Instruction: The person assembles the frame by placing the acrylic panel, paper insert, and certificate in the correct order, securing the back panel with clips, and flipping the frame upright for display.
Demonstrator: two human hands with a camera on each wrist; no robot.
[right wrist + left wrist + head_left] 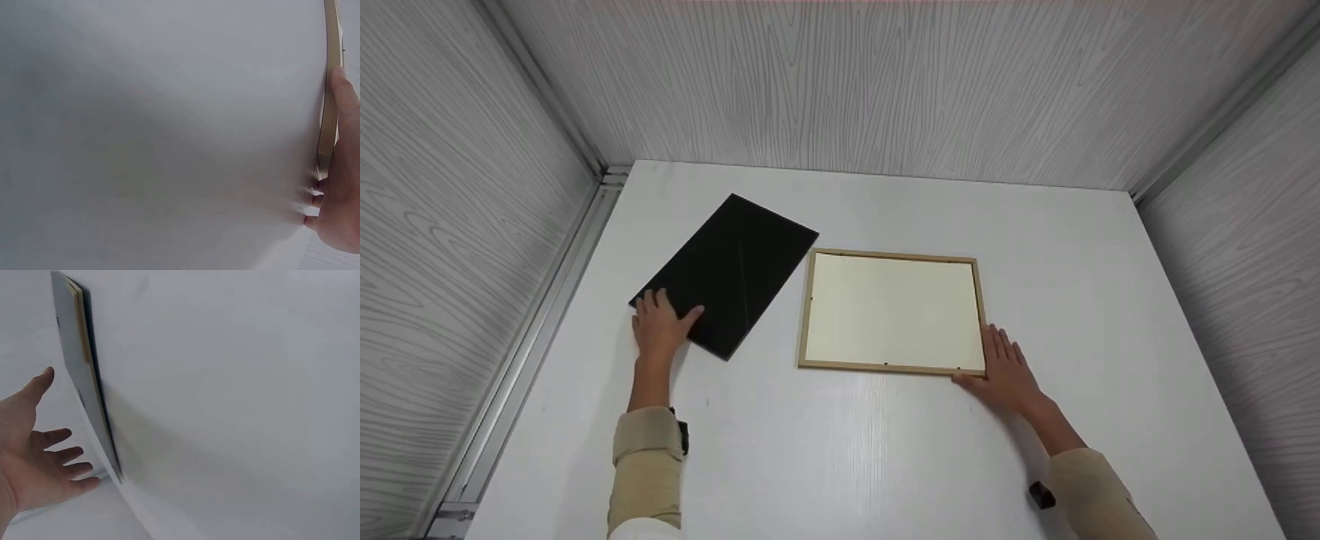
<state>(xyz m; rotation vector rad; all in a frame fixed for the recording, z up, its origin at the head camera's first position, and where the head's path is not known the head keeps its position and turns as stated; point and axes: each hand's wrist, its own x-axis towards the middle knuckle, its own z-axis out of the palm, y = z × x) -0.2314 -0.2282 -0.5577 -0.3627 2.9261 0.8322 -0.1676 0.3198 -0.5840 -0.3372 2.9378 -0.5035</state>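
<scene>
A flat black board (735,262) lies slanted on the left of the white table. Over its near-left corner my left hand (658,326) is spread, thumb apart from the fingers; the left wrist view shows this hand (42,455) beside the thin board (84,354), holding nothing. Right of the board lies a wooden picture frame (894,368) with a cream sheet (894,311) inside it. My right hand (1006,377) rests at the frame's near-right corner, thumb along the near edge and straight fingers along the right side. In the right wrist view the thumb touches the frame's wooden edge (331,107).
The white table (810,450) is bounded by grey wood-grain panels (840,90) at the back and both sides. A metal rail (532,330) runs along the left edge. Small dark tabs sit along the frame's inner edge.
</scene>
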